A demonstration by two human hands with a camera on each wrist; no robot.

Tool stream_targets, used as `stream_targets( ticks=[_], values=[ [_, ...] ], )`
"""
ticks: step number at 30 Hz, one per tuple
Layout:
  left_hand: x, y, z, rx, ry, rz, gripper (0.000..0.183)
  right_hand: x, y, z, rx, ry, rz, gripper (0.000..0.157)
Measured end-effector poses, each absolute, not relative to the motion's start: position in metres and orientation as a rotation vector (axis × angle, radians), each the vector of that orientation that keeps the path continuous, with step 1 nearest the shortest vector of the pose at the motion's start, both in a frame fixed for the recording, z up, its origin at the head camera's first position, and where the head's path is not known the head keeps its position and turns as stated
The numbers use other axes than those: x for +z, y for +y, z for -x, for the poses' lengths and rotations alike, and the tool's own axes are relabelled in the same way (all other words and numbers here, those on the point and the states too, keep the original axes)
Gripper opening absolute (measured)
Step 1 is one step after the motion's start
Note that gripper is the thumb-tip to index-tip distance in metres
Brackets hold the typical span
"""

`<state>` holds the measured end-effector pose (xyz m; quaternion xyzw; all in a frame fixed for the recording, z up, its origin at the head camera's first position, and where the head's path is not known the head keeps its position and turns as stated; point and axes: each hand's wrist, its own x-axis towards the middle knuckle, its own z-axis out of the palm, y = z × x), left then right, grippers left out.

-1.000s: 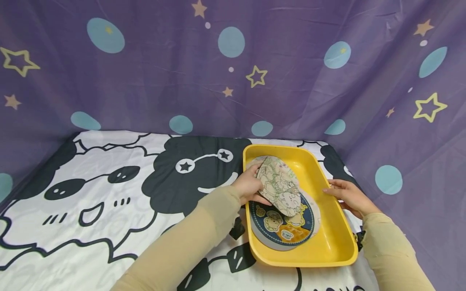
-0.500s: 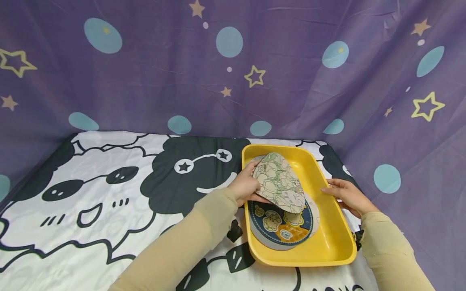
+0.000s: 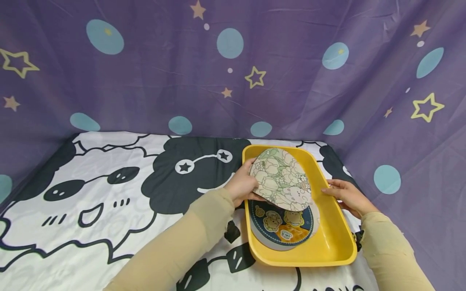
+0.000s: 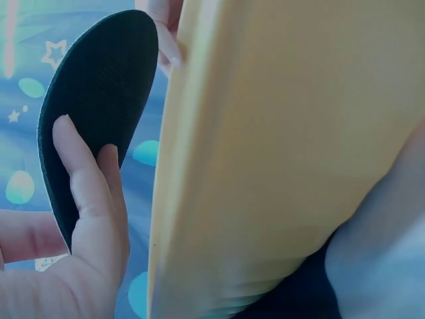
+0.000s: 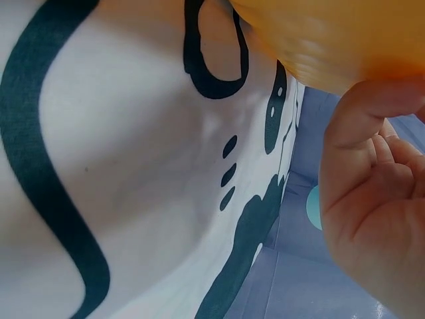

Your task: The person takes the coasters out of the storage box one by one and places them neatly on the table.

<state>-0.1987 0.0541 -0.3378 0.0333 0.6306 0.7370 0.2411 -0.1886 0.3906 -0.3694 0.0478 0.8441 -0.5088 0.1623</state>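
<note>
A floral round mat [image 3: 281, 178] is pinched at its left edge by my left hand [image 3: 243, 182]. It tilts above the yellow plastic tray [image 3: 333, 234]. In the left wrist view, two fingers [image 4: 83, 173] lie along the dark underside of the mat [image 4: 106, 73], thumb on the other face. Beneath it in the tray lies a navy round mat [image 3: 273, 222] with bear pictures and orange areas, partly covered. A pale round mat [image 3: 316, 212] peeks out under that one. My right hand [image 3: 351, 198] grips the tray's right rim, thumb over the edge.
The tray stands on a black-and-white cartoon sheep cloth [image 3: 109, 210]. A purple curtain [image 3: 164, 68] with stars and blue dots hangs behind and at the right. The tray's right half shows bare yellow floor.
My left hand has shifted slightly left, raising the floral mat and turning its printed face more toward the head view. The right hand and the tray have stayed in place.
</note>
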Motion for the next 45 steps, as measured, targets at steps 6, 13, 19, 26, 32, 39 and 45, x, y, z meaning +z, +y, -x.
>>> stream_targets(
  ticks=[6, 13, 19, 26, 32, 39, 45],
  values=[
    [-0.332, 0.049, 0.197, 2.015, 1.750, -0.112, 0.088, -0.369, 0.390, 0.189, -1.465, 2.397, -0.133, 0.071],
    [-0.324, 0.042, 0.195, 2.043, 1.745, -0.106, 0.090, -0.368, 0.390, 0.189, -1.462, 2.395, -0.130, 0.071],
    [-0.320, 0.034, 0.194, 2.077, 1.749, -0.098, 0.088, -0.369, 0.390, 0.189, -1.462, 2.394, -0.136, 0.071],
    [-0.320, 0.025, 0.196, 2.127, 1.741, -0.123, 0.087, -0.369, 0.390, 0.189, -1.452, 2.386, -0.148, 0.074],
    [-0.317, 0.016, 0.196, 2.121, 1.778, -0.107, 0.087, -0.368, 0.390, 0.188, -1.454, 2.378, -0.153, 0.074],
    [-0.316, 0.004, 0.198, 2.133, 1.808, -0.086, 0.087, -0.367, 0.390, 0.187, -1.464, 2.377, -0.144, 0.074],
    [-0.316, -0.006, 0.199, 2.143, 1.819, -0.056, 0.088, -0.367, 0.390, 0.188, -1.447, 2.388, -0.148, 0.076]
  ],
)
